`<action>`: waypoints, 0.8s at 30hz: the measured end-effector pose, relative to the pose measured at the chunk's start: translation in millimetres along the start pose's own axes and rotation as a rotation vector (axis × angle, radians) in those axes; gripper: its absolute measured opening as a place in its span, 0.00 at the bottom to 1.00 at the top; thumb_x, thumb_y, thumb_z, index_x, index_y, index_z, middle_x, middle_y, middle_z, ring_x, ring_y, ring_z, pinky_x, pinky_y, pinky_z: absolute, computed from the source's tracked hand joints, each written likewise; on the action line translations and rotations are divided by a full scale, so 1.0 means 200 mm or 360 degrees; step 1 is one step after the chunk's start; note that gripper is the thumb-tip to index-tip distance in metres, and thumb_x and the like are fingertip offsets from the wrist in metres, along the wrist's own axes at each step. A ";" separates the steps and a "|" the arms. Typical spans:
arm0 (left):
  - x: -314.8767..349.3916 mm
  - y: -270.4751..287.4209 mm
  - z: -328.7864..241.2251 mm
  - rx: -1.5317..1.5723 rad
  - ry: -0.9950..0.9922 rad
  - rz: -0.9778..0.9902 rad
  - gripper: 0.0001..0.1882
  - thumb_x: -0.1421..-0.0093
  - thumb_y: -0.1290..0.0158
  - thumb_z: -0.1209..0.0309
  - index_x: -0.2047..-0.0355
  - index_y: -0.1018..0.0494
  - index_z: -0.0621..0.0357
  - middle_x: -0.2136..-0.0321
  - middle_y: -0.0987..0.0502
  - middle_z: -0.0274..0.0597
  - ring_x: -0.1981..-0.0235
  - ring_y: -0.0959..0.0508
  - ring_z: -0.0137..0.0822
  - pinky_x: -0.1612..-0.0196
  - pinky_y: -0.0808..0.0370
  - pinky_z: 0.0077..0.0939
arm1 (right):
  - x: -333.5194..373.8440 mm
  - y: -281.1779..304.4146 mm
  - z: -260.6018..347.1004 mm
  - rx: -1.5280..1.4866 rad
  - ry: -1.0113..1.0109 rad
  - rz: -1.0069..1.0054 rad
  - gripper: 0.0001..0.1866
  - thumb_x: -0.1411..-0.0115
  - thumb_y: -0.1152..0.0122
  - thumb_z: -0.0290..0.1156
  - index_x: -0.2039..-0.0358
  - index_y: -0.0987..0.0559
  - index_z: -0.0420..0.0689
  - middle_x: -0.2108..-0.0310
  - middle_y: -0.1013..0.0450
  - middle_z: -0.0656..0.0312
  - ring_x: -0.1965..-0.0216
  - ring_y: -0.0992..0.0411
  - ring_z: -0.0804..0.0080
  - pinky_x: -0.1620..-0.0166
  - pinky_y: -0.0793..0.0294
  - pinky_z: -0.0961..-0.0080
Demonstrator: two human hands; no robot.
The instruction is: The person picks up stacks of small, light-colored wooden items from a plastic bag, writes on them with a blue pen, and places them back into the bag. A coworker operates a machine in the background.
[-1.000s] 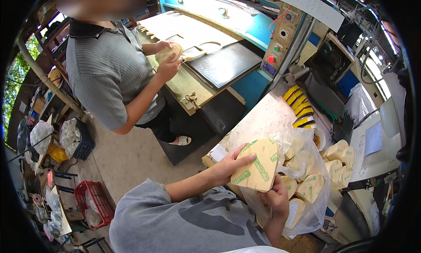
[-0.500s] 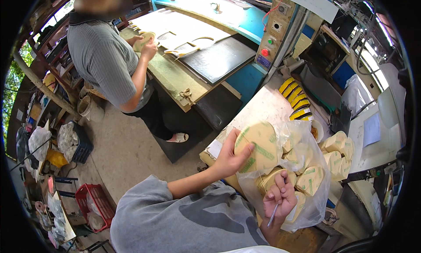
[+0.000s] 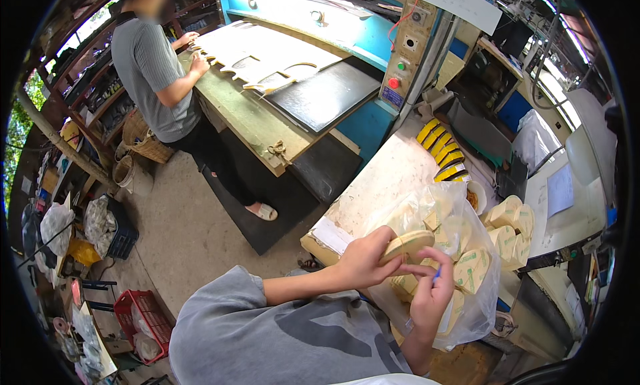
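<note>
My left hand (image 3: 363, 260) is closed around a stack of cream, rounded flat pieces (image 3: 409, 244), now turned edge-on. My right hand (image 3: 431, 302) meets the near side of that stack with its fingers. A pen is tucked in this hand; only a bit of the blue pen (image 3: 437, 275) shows between the fingers. Just under and beyond both hands lies a clear plastic bag (image 3: 492, 302), holding several similar bundles (image 3: 471, 270) with green print.
More cream bundles (image 3: 512, 242) stand right of the bag, near a small bowl (image 3: 476, 197). Yellow-and-black rolls (image 3: 441, 148) line the far side of the worktable (image 3: 373, 178). Another person (image 3: 157, 72) stands at a bench (image 3: 247, 118) beside a blue machine (image 3: 365, 35).
My left hand has lowered the stack and tipped it from face-up to edge-on. My right hand has risen to meet it. The other person has moved away and reaches over the bench.
</note>
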State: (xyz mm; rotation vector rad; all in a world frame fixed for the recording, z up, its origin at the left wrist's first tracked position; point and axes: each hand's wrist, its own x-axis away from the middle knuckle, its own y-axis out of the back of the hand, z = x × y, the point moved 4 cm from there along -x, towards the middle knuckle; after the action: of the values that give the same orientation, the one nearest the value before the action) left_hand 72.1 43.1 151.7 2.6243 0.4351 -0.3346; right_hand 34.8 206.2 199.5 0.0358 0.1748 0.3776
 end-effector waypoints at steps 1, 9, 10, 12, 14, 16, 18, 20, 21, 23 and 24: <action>0.00 0.00 0.02 0.0108 0.0127 -0.0016 0.17 0.35 0.37 0.65 0.57 0.32 0.60 0.62 0.24 0.46 0.69 0.19 0.41 0.67 0.23 0.33 | 0.00 0.03 0.02 0.0289 0.0164 -0.0111 0.22 0.41 0.62 0.12 0.48 0.27 0.33 0.53 0.28 0.51 0.58 0.26 0.67 0.52 0.26 0.72; 0.00 -0.08 0.05 0.1496 0.0495 0.0070 0.18 0.28 0.42 0.61 0.47 0.31 0.60 0.56 0.22 0.36 0.53 0.23 0.23 0.51 0.23 0.23 | 0.03 0.05 -0.19 0.0177 0.0165 -0.0159 0.27 0.27 0.45 0.32 0.33 0.37 0.33 0.43 0.30 0.49 0.45 0.29 0.63 0.41 0.30 0.69; -0.01 -0.10 0.06 0.1461 0.0509 0.0082 0.19 0.28 0.42 0.61 0.46 0.31 0.60 0.56 0.22 0.36 0.53 0.23 0.23 0.51 0.23 0.23 | 0.04 0.03 -0.21 0.0063 0.0165 -0.0159 0.29 0.27 0.44 0.35 0.32 0.38 0.33 0.41 0.31 0.49 0.43 0.30 0.63 0.40 0.30 0.68; -0.01 -0.08 0.07 0.1498 0.0651 0.0139 0.21 0.29 0.42 0.57 0.46 0.26 0.61 0.54 0.23 0.36 0.52 0.24 0.25 0.49 0.25 0.23 | 0.04 0.04 -0.19 0.0004 0.0080 -0.0059 0.29 0.27 0.44 0.34 0.32 0.38 0.31 0.40 0.31 0.47 0.41 0.30 0.62 0.39 0.30 0.68; -0.03 -0.03 0.10 0.1304 0.0637 0.0207 0.20 0.28 0.43 0.58 0.47 0.24 0.63 0.50 0.25 0.34 0.49 0.25 0.25 0.46 0.26 0.24 | 0.04 0.06 -0.20 -0.0033 -0.0047 0.0026 0.30 0.27 0.44 0.34 0.32 0.38 0.30 0.39 0.31 0.47 0.41 0.29 0.62 0.39 0.30 0.68; -0.04 0.06 0.10 0.1117 0.0582 0.0263 0.21 0.27 0.44 0.56 0.50 0.20 0.64 0.46 0.29 0.32 0.45 0.28 0.26 0.43 0.28 0.26 | 0.04 0.09 -0.22 -0.0051 -0.0176 0.0096 0.30 0.27 0.43 0.33 0.32 0.37 0.30 0.40 0.29 0.47 0.42 0.28 0.63 0.40 0.29 0.69; -0.04 0.08 0.09 0.1181 0.0638 0.0283 0.21 0.27 0.44 0.56 0.49 0.21 0.64 0.45 0.30 0.33 0.44 0.29 0.26 0.42 0.29 0.26 | 0.04 0.10 -0.23 -0.0046 -0.0247 0.0156 0.31 0.27 0.42 0.33 0.31 0.37 0.29 0.41 0.28 0.48 0.43 0.27 0.64 0.41 0.28 0.70; -0.04 0.09 0.10 0.1272 0.0657 0.0319 0.21 0.27 0.44 0.57 0.48 0.21 0.64 0.45 0.31 0.33 0.44 0.30 0.26 0.42 0.30 0.26 | 0.03 0.10 -0.21 -0.0029 -0.0252 0.0219 0.31 0.27 0.42 0.33 0.31 0.37 0.29 0.42 0.27 0.48 0.44 0.26 0.64 0.41 0.28 0.71; -0.04 0.08 0.11 0.1330 0.0649 0.0341 0.21 0.27 0.44 0.57 0.48 0.22 0.64 0.46 0.31 0.34 0.45 0.30 0.26 0.42 0.31 0.26 | 0.02 0.09 -0.20 -0.0019 -0.0238 0.0258 0.31 0.27 0.42 0.33 0.31 0.37 0.29 0.42 0.27 0.48 0.45 0.26 0.65 0.41 0.28 0.71; -0.04 0.08 0.13 0.1337 0.0654 0.0404 0.23 0.27 0.45 0.56 0.45 0.26 0.65 0.46 0.31 0.36 0.47 0.29 0.27 0.43 0.30 0.27 | 0.00 0.09 -0.20 0.0039 -0.0159 0.0324 0.31 0.27 0.42 0.33 0.31 0.38 0.30 0.44 0.26 0.50 0.48 0.26 0.68 0.46 0.27 0.74; -0.04 0.07 0.14 0.1289 0.0665 0.0443 0.25 0.27 0.45 0.55 0.43 0.29 0.66 0.47 0.31 0.38 0.48 0.28 0.28 0.43 0.30 0.27 | -0.01 0.09 -0.22 0.0089 -0.0094 0.0352 0.31 0.27 0.43 0.34 0.30 0.39 0.31 0.45 0.26 0.51 0.52 0.26 0.72 0.50 0.26 0.77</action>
State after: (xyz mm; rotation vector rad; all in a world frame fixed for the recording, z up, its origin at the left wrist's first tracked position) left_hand 64.8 15.8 136.3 3.5066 0.0403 0.1881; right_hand 18.4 222.3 157.4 0.1221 0.1228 0.5917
